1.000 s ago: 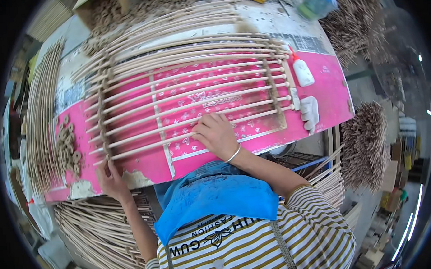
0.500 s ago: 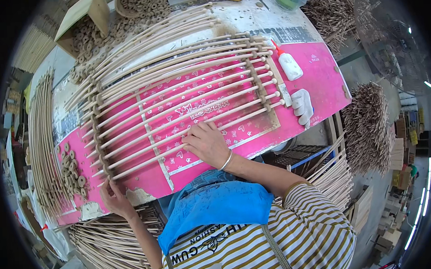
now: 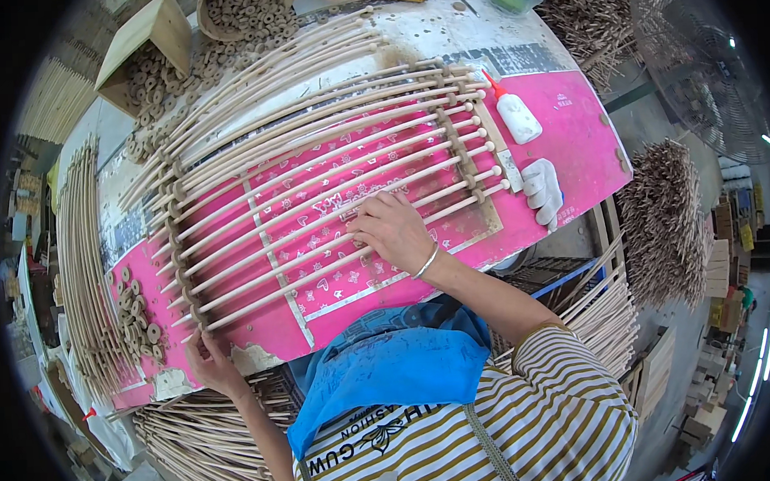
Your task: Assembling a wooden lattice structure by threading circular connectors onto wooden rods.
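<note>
Pale wooden rods with rounded ends lie side by side across a pink mat (image 3: pixel 572 119). Brown wooden rings (image 3: pixel 179 243) sit along them near their left ends, and a second row of rings (image 3: pixel 463 157) near the right ends. At the left end of the nearest wooden rod (image 3: pixel 285 292), my left hand (image 3: pixel 215 367) is closed, thumb and fingers pinching its tip by the ring. Farther along the same rod, my right hand (image 3: pixel 395 233) lies over it with curled fingers gripping it; the fingertips are partly hidden.
Loose rings (image 3: pixel 138 321) lie left of the rods, beside a bundle of long rods (image 3: pixel 83 276). A white red-tipped bottle (image 3: pixel 518 119) and a white glove (image 3: pixel 541 188) lie at right. A wooden box (image 3: pixel 145 54) with rings stands at the back. More rods (image 3: pixel 210 442) are below the table edge.
My right hand has moved a little to the right and away from me along the nearest rod. My left hand stays at the rod's left end. The view has shifted slightly.
</note>
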The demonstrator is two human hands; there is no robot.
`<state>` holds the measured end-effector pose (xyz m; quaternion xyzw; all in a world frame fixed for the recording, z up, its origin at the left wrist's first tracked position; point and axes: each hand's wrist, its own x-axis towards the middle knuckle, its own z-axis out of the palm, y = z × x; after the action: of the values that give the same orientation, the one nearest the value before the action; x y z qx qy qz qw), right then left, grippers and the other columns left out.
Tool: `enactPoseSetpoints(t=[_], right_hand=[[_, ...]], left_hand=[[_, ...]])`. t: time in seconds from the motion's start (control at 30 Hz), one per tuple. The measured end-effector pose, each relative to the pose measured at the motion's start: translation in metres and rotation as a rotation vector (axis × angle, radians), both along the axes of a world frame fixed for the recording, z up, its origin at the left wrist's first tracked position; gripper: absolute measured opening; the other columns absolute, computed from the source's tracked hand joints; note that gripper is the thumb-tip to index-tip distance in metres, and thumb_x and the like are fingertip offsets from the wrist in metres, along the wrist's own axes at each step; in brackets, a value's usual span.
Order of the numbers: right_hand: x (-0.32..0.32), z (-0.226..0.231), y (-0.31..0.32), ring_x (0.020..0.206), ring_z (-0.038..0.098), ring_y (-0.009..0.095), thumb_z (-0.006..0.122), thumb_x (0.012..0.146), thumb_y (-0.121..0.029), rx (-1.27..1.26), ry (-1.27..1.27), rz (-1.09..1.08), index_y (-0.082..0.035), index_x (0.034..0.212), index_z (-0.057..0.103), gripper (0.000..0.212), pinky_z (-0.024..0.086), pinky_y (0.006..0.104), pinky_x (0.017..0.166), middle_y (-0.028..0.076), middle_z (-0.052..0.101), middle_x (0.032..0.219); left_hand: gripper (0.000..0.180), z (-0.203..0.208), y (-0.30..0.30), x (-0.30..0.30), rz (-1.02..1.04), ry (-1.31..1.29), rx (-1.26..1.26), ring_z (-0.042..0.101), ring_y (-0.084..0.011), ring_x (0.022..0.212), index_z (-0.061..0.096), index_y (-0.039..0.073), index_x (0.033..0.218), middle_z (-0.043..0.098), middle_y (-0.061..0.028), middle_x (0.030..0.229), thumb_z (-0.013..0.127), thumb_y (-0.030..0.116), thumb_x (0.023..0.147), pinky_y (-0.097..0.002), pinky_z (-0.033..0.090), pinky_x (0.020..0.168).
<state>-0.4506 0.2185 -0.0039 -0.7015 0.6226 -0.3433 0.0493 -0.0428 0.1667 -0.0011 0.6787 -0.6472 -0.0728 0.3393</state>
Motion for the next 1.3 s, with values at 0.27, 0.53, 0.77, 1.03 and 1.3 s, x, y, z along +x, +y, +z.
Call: enactPoseSetpoints(t=[0.27,0.53,0.77,1.03,1.3], right_hand=[[-0.014,0.006,0.003,0.096,0.061,0.027,0.074,0.084,-0.017,0.003,0.034,0.053,-0.011,0.096,0.076,0.013,0.045,0.0428,0.085,0.006,0.066,0.094],[-0.002,0.011,-0.002,0.095,0.059,0.026,0.074,0.085,-0.015,0.051,-0.005,0.092,-0.010,0.096,0.075,0.012,0.043,0.0418,0.084,0.005,0.063,0.093],[-0.001,0.016,-0.005,0.095,0.059,0.027,0.073,0.086,-0.013,0.059,0.019,0.080,-0.009,0.096,0.074,0.011,0.043,0.0411,0.084,0.007,0.064,0.094],[-0.002,0.012,0.002,0.096,0.059,0.028,0.073,0.084,-0.014,0.060,-0.025,0.058,-0.010,0.096,0.074,0.013,0.042,0.0434,0.085,0.006,0.063,0.094],[0.002,0.032,0.024,0.103,0.060,0.030,0.076,0.084,-0.010,0.032,-0.086,-0.057,-0.007,0.108,0.074,0.025,0.044,0.0423,0.090,0.010,0.066,0.103]], left_hand=[[0.017,-0.003,-0.002,-0.007,-0.069,0.099,-0.024,0.068,-0.0279,0.095,0.071,0.002,0.111,0.071,-0.0139,0.101,0.065,0.014,0.100,-0.0373,0.052,0.084],[0.022,0.032,-0.013,0.002,0.001,-0.145,-0.054,0.065,-0.0262,0.093,0.071,0.009,0.112,0.068,-0.0058,0.094,0.073,0.018,0.092,-0.0403,0.049,0.083],[0.015,0.026,-0.040,0.005,-0.072,-0.224,0.002,0.064,-0.0254,0.088,0.071,0.013,0.103,0.068,-0.0043,0.089,0.073,0.017,0.088,-0.0403,0.045,0.080],[0.010,0.020,-0.034,-0.002,-0.037,-0.251,-0.021,0.063,-0.0300,0.088,0.070,0.012,0.097,0.067,-0.0073,0.090,0.072,0.014,0.087,-0.0427,0.046,0.081],[0.018,0.035,-0.030,-0.022,-0.056,-0.219,-0.043,0.064,-0.0276,0.088,0.070,0.012,0.108,0.065,-0.0062,0.092,0.072,0.014,0.090,-0.0428,0.046,0.081]])
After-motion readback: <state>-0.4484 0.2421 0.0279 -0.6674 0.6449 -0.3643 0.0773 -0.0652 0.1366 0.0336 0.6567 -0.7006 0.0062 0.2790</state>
